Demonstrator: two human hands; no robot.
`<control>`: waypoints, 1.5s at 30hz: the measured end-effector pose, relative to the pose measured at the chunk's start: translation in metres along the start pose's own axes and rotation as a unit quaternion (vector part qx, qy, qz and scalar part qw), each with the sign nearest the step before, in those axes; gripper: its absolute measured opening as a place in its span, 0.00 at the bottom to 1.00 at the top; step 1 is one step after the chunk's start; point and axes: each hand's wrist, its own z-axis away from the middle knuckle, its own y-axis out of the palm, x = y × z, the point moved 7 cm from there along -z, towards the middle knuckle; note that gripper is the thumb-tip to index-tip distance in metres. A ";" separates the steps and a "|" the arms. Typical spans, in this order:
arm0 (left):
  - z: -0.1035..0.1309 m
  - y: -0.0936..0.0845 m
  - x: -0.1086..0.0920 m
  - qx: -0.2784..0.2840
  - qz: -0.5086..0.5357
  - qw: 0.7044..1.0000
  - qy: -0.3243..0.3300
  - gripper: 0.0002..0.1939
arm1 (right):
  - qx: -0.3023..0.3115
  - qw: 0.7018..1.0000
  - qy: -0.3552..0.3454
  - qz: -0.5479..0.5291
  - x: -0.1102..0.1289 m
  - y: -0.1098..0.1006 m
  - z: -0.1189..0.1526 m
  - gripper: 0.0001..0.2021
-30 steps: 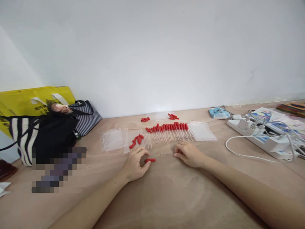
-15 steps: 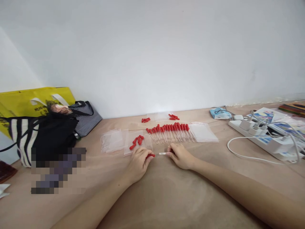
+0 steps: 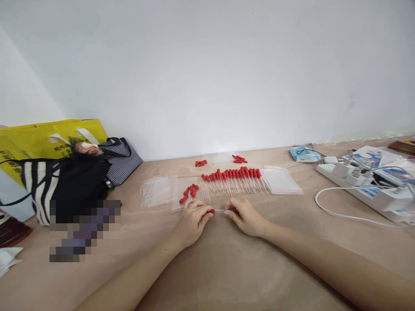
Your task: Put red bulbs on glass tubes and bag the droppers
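A: Hands?
B: Left hand [image 3: 194,220] nearly closed, pinching small red rubbery bulb [image 3: 212,211]; right hand [image 3: 244,218] nearly closed, gripping slim clear tube [image 3: 219,211], end apparently meeting bulb between hands.
A: Handling?
B: Best with tube and bulb in line, pinch light.
A: Setting?
B: Beneath hands, smooth pinkish-brown tabletop [image 3: 227,268]; beyond, row of red-topped clear droppers [image 3: 235,173], then plain white wall [image 3: 210,86].

red bulbs [image 3: 212,211] — matt, rubbery | thin tubes [image 3: 219,211] — clear, glossy | power strip [image 3: 356,190]: smooth plastic | pinstriped bag [image 3: 119,166]: cloth

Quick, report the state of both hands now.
Left hand: closed on a red rubber bulb.
Right hand: closed on a thin clear tube.
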 end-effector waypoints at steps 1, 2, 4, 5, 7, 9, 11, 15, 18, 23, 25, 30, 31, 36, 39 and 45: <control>0.000 0.000 0.000 -0.001 0.005 1.000 -0.001 0.09 | -0.002 1.000 -0.011 0.016 0.002 0.000 0.001 0.04; -0.001 0.001 -0.001 -0.004 0.010 1.000 -0.002 0.09 | -0.005 0.999 -0.023 0.032 0.005 -0.001 0.002 0.05; -0.001 0.000 -0.002 -0.015 0.018 1.000 -0.004 0.08 | -0.016 0.997 -0.049 0.065 0.010 -0.003 0.004 0.06; -0.001 0.000 -0.002 -0.022 0.020 1.000 -0.004 0.08 | -0.024 0.994 -0.063 0.082 0.012 -0.004 0.005 0.06; -0.001 0.000 -0.004 -0.028 0.020 0.999 -0.001 0.08 | -0.046 0.986 -0.096 0.126 0.018 -0.007 0.008 0.08; 0.000 0.001 -0.006 -0.026 0.018 0.999 0.012 0.08 | -0.067 0.973 -0.138 0.174 0.023 -0.009 0.010 0.10; 0.001 0.003 -0.010 -0.021 0.015 0.999 0.033 0.07 | -0.080 0.957 -0.182 0.213 0.029 -0.010 0.013 0.12; 0.001 0.004 -0.019 -0.023 0.001 0.997 0.069 0.07 | -0.107 0.935 -0.229 0.248 0.035 -0.012 0.018 0.13; 0.001 0.002 -0.025 -0.037 -0.016 0.996 0.085 0.07 | -0.129 0.928 -0.240 0.253 0.038 -0.014 0.021 0.13; 0.000 0.000 -0.031 -0.048 -0.024 0.993 0.109 0.07 | -0.139 0.928 -0.247 0.240 0.039 -0.012 0.022 0.12; 0.000 0.002 -0.032 -0.048 -0.021 0.993 0.111 0.07 | -0.132 0.932 -0.245 0.233 0.039 -0.011 0.021 0.11; -0.001 0.003 -0.032 -0.050 -0.017 0.993 0.108 0.08 | -0.117 0.940 -0.238 0.216 0.037 -0.009 0.018 0.12; -0.002 0.003 -0.032 -0.049 -0.017 0.993 0.107 0.08 | -0.115 0.942 -0.234 0.210 0.035 -0.009 0.018 0.12; -0.001 0.000 -0.025 -0.050 -0.036 0.994 0.088 0.07 | -0.102 0.961 -0.187 0.176 0.026 -0.010 0.013 0.11; 0.000 -0.001 -0.017 -0.057 -0.066 0.993 0.077 0.11 | -0.101 0.967 -0.163 0.168 0.021 -0.012 0.012 0.10; 0.001 0.002 -0.014 -0.048 -0.057 0.994 0.082 0.09 | -0.092 0.964 -0.177 0.173 0.021 -0.015 0.015 0.07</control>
